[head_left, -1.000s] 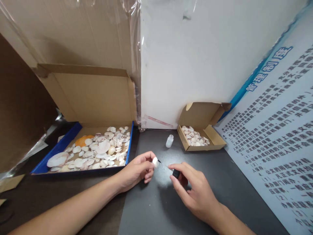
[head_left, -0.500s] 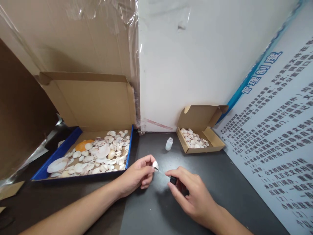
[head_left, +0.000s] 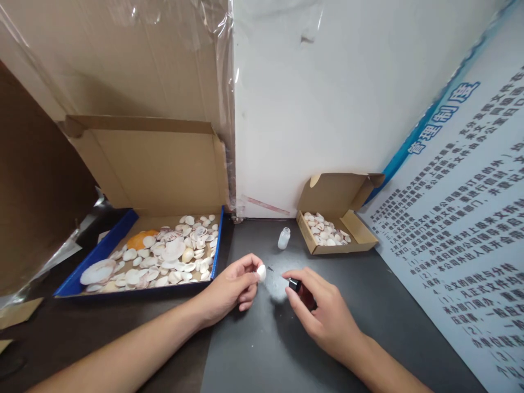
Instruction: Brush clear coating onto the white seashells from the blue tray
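Between the thumb and fingers of my left hand (head_left: 237, 284) a small white seashell (head_left: 262, 272) is pinched. My right hand (head_left: 319, 305) grips the black cap of a brush applicator (head_left: 294, 284). Its thin stem points up and left towards the shell, and the dark brush tip stands apart from it, over the dark tabletop. A small glass bottle of whitish liquid (head_left: 284, 239) stands uncapped beyond my hands.
At the left, an open blue-edged cardboard box (head_left: 139, 262) holds many seashells, with one orange shell (head_left: 142, 239) among them. A smaller open cardboard box (head_left: 339, 248) with shells sits at the back right. A white wall panel (head_left: 303, 109) rises behind; a printed board (head_left: 458, 218) leans at the right.
The brush tip has come off the shell and moved right and slightly up with my right hand. My left hand still holds the shell, nearly in place.
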Demonstrator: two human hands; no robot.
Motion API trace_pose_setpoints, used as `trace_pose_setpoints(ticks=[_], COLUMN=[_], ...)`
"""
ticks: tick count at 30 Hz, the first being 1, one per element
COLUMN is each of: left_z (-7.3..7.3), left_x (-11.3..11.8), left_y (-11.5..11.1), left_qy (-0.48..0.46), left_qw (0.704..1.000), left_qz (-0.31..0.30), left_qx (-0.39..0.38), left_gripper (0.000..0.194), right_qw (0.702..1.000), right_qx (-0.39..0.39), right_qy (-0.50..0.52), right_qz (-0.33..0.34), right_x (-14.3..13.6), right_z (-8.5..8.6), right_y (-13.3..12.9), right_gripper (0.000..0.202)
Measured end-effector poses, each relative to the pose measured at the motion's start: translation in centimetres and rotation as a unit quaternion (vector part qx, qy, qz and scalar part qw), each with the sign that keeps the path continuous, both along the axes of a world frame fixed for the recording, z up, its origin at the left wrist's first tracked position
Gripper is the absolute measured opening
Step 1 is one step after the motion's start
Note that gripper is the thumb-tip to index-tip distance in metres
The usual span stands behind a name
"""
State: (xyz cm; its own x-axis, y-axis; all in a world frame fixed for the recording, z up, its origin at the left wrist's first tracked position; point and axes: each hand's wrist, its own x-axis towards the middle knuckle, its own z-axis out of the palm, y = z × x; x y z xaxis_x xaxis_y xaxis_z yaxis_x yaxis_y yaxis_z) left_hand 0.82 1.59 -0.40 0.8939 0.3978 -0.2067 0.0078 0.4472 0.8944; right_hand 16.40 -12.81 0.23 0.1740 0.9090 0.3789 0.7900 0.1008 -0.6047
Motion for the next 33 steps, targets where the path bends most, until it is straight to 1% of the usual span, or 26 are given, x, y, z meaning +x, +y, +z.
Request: trace_pose_setpoints(ticks=[3,5,8,11,13,16,22,24,28,33], left_z=[0.01,0.01,-0.04,-0.14,-0.19,-0.17,-0.23,-0.3,-0.28,-0.24], left_x=[0.01,0.01,0.03,0.03,0.0,-0.04,-0.04,-0.03,-0.03,0.0], left_y=[-0.03,-0.05,-0.06,-0.01,0.03,0.06,0.07,0.08,0.14,0.21], left_qy=[-0.004,-0.007,-0.008,-0.01,-0.013,-0.015,-0.012,-0.011,-0.006,-0.009], left_qw=[1.0,1.0,1.0,1.0,1.0,1.0,1.0,1.0,1.0,1.0], left_qz=[-0.001,-0.001,0.0,-0.001,-0.004,-0.002,0.003,0.003,0.002,0.001], left_qx=[0.001,0.0,0.001,0.002,-0.002,-0.01,-0.015,-0.016,-0.007,-0.007], left_gripper=[0.026,0.028,0.028,0.028,0.027,0.027,0.027,0.028,0.031,0.031], right_qw=[0.999,0.999,1.0,1.0,1.0,0.999,1.0,1.0,0.999,1.0], right_qx=[0.035,0.033,0.0,0.003,0.016,0.011,-0.008,-0.006,0.014,0.016], right_qy=[0.0,-0.003,-0.002,0.004,0.009,0.013,0.01,0.013,0.03,0.017], right_qz=[0.025,0.042,0.019,-0.006,0.012,0.041,-0.005,-0.005,0.027,-0.008], right_x=[-0.14,-0.26,-0.28,-0.14,-0.13,-0.24,-0.14,-0.08,-0.03,0.09], right_z=[-0.16,-0.29,-0.5,-0.59,-0.58,-0.59,-0.73,-0.73,-0.61,-0.39], right_y=[0.02,-0.01,0.02,0.02,-0.04,-0.04,0.29,0.26,0.08,-0.03], right_gripper=[0.019,0.02,0.019,0.019,0.02,0.022,0.023,0.023,0.023,0.018])
